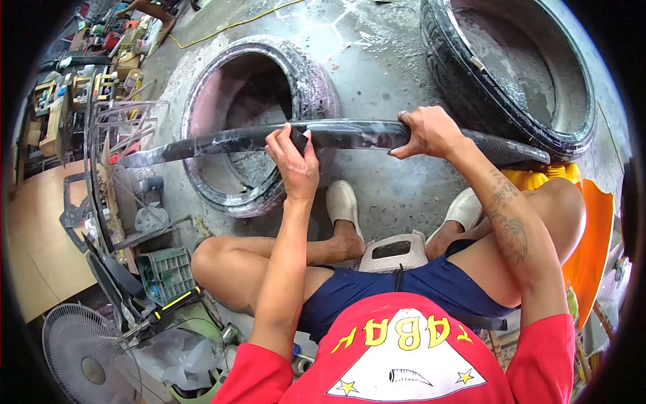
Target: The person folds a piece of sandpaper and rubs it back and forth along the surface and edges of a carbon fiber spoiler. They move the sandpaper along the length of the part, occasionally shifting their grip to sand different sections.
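A long, curved black strip with a carbon-fibre weave [360,133] spans the view from left to right, wet and smeared with whitish residue. It lies across the tops of two tires. My left hand [293,161] is closed on a small black block [299,139] and holds it against the strip near its middle. Farther right, my right hand [431,133] grips the strip, thumb at the near edge and fingers over the far edge. Under the strip's left half is a whitish, dusty tire [316,87]; its right end rests by a larger black tire [447,74].
A cluttered shelf of tools and bottles [60,108] stands at the left. Below it are a green crate [165,273] and a fan [87,360]. A yellow cable [232,25] crosses the wet floor. Orange and yellow plastic [592,249] is beside my right knee.
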The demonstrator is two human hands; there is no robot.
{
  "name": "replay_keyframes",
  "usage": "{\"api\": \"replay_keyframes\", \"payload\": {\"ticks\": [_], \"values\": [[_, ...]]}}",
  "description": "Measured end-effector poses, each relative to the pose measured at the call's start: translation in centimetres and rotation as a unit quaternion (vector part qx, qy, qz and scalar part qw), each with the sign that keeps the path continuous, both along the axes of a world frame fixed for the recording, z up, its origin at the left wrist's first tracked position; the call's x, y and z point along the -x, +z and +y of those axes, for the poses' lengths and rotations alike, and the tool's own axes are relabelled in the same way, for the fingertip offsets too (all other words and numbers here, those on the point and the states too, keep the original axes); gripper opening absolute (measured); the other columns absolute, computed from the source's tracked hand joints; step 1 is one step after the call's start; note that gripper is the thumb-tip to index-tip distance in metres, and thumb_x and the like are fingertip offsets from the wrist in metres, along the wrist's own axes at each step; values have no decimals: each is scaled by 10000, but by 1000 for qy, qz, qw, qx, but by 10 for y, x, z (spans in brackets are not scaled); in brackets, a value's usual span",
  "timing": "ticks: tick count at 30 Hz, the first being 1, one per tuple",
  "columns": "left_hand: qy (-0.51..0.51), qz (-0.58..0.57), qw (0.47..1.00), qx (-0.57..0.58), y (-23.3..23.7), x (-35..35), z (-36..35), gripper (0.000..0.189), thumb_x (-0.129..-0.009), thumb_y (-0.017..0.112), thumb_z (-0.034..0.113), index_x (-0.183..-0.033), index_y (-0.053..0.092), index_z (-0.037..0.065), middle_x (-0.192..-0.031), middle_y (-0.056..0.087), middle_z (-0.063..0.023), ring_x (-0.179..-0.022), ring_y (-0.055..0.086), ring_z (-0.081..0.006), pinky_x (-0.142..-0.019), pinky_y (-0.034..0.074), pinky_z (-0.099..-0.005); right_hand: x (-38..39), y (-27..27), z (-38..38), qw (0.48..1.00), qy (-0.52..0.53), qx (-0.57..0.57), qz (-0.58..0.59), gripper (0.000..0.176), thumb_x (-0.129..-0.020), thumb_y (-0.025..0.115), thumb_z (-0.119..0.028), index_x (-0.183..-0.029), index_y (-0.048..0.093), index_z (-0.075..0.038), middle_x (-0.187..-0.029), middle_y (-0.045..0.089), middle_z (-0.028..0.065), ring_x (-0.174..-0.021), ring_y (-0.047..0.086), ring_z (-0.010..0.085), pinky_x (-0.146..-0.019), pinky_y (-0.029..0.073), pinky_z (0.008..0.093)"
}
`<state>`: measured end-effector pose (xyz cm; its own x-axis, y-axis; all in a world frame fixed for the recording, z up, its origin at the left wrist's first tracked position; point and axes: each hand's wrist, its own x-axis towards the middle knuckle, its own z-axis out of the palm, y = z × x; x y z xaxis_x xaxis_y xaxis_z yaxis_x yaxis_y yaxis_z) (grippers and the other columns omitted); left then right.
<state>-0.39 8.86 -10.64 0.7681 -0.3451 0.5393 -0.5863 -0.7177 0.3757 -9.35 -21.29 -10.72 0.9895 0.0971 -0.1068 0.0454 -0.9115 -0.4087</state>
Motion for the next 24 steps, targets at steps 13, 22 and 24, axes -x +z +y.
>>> {"api": "replay_keyframes", "payload": {"ticks": [13, 22, 24], "values": [[-3, 41, 998, -46, 1, -28, -14, 380, -954, 742, 96, -1275, 624, -70, -1190, 564, -236, -1087, 548, -412, -965, 452, -503, -25, -5, 27, 989, 52, -139, 18, 1056, -818, 756, -756, -1542, 535, -21, -1604, 519, 203, -1452, 531, 357, -1192, 442, 495], [-1, 45, 998, -53, -1, -29, -15, 470, -924, 757, 64, -1339, 589, -80, -1236, 544, -246, -1116, 533, -418, -1002, 440, -524, -21, -6, 74, 943, 297, -98, -116, 808, -990, 598, -686, -1538, 561, -93, -1665, 488, 98, -1587, 368, 328, -1296, 267, 601], [-4, 41, 998, -50, -1, -29, -15, 469, -930, 755, 70, -1341, 588, -80, -1242, 543, -247, -1119, 530, -421, -1002, 439, -524, -23, -4, 68, 967, 174, -119, -146, 770, -993, 607, -671, -1494, 602, -86, -1625, 532, 106, -1582, 374, 330, -1289, 266, 611]]}}
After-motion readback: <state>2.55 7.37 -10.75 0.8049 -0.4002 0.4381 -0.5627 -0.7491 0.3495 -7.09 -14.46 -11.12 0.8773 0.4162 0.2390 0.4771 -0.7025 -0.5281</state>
